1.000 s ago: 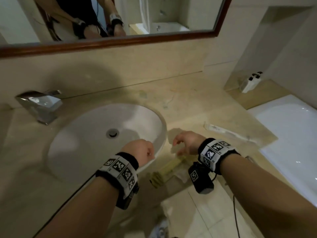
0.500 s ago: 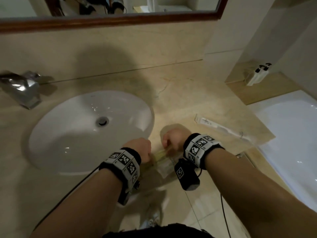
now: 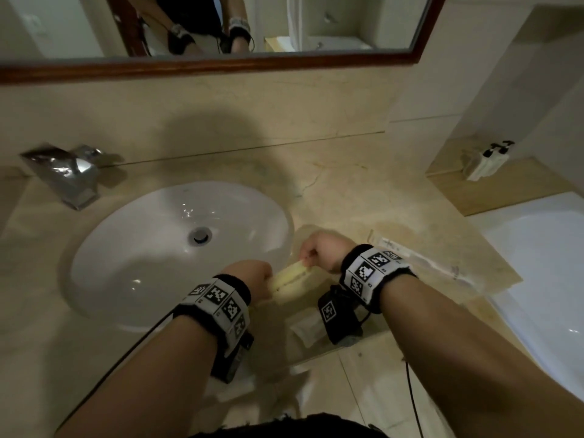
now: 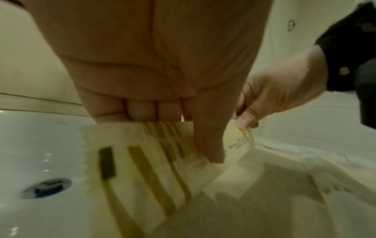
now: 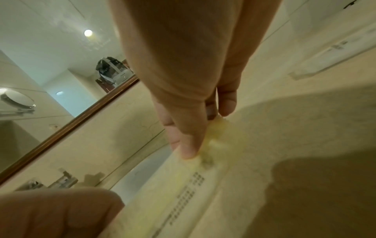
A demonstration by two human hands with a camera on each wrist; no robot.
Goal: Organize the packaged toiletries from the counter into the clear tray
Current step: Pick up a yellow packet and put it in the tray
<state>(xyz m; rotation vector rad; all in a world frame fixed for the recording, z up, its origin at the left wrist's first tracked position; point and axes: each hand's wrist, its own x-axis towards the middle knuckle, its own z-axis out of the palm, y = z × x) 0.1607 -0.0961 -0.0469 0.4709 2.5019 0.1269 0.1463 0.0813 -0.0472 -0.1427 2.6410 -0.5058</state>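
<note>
A bundle of pale yellow packaged toiletries [image 3: 289, 275] hangs between both hands just right of the sink. My left hand [image 3: 265, 279] grips its near end, fingers curled over the packets [image 4: 142, 161]. My right hand [image 3: 306, 259] pinches the far end [image 5: 213, 133] between thumb and fingers. Under the hands lies the clear tray [image 3: 303, 230], faint against the counter, with a small white packet [image 3: 308, 327] in it. A long packaged toothbrush [image 3: 420, 260] lies on the counter to the right.
The white sink [image 3: 126, 279] is at the left with a chrome tap [image 3: 66, 175] behind it. A mirror [image 3: 284, 26] hangs on the back wall. A white bathtub [image 3: 543, 279] lies beyond the counter's right edge, with small bottles [image 3: 483, 162] on the ledge.
The yellow packets lay under the right hand; both hands closed on them and now hold them between them, slightly raised. My head view shifted.
</note>
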